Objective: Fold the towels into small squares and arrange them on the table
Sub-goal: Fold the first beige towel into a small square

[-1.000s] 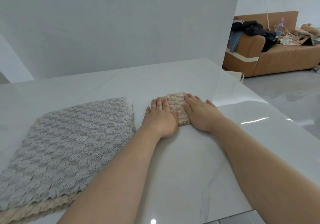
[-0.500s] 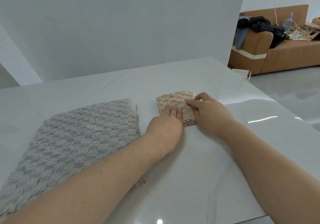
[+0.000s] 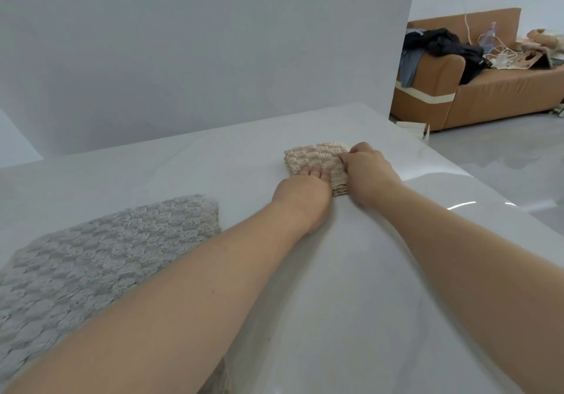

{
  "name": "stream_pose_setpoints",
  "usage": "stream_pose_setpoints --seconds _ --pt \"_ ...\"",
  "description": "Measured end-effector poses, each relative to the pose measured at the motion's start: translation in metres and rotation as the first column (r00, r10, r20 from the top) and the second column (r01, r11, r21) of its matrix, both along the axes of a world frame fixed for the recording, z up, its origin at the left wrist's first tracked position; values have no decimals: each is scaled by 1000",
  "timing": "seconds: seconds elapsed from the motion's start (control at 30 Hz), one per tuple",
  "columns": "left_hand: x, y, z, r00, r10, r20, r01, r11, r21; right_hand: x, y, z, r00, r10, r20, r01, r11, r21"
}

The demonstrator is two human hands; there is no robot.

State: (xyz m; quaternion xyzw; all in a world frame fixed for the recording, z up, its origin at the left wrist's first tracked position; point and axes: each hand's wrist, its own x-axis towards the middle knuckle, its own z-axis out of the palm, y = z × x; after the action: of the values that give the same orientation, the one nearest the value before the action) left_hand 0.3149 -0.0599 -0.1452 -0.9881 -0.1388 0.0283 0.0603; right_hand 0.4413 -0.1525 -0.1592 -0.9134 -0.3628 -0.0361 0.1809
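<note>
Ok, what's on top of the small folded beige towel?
Both hands. The left hand rests straight fingers on the near edge of the small folded beige towel; the right hand curls over its right edge, hiding that part.

A home's living area: at the far right stands a tan sofa [image 3: 494,97] strewn with dark clothes [image 3: 442,45] and loose cables [image 3: 503,56], on a glossy grey floor [image 3: 503,155]. Nearer, a polished white tabletop [image 3: 335,271] meets a plain wall [image 3: 198,57].

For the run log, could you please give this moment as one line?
left hand: flat on folded beige towel | right hand: grips its edge | gray towel: flat
</note>
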Motion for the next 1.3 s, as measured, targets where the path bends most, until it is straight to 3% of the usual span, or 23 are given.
stream_pose_setpoints --seconds 0.43,0.53,0.6,0.7,0.77,0.83,0.97,1.07,1.3 --pt "115 45 -4 996 32 87 -31 999 -15 114 47 -1 998 -28 56 29 999 -29" --pt "120 41 -3 990 91 105 -85 995 -55 119 53 2 999 -22 32 22 1000 -13" --pt "122 40 2 990 75 121 -76 997 -3 119 51 4 1000 -13 -6 13 1000 -14" --pt "122 52 10 930 96 356 -57 991 -117 123 46 8 995 -31 -96 32 1000 0" --pt "127 64 11 867 100 488 -25 987 -158 127 46 16 979 -123 -165 146 980 132" --pt "137 73 10 900 110 421 -26 979 -201 127 53 22 978 -158 -133 181 967 181" --pt "148 85 -8 972 117 204 -69 972 -226 122 74 15 997 28 -77 -34 996 -78" --pt "149 92 -19 975 154 158 -103 951 -293 135 75 1 987 49 -153 -76 982 -174" --pt "152 87 -20 968 239 81 -213 945 -249 145 76 -7 986 -4 -166 -33 975 -220"
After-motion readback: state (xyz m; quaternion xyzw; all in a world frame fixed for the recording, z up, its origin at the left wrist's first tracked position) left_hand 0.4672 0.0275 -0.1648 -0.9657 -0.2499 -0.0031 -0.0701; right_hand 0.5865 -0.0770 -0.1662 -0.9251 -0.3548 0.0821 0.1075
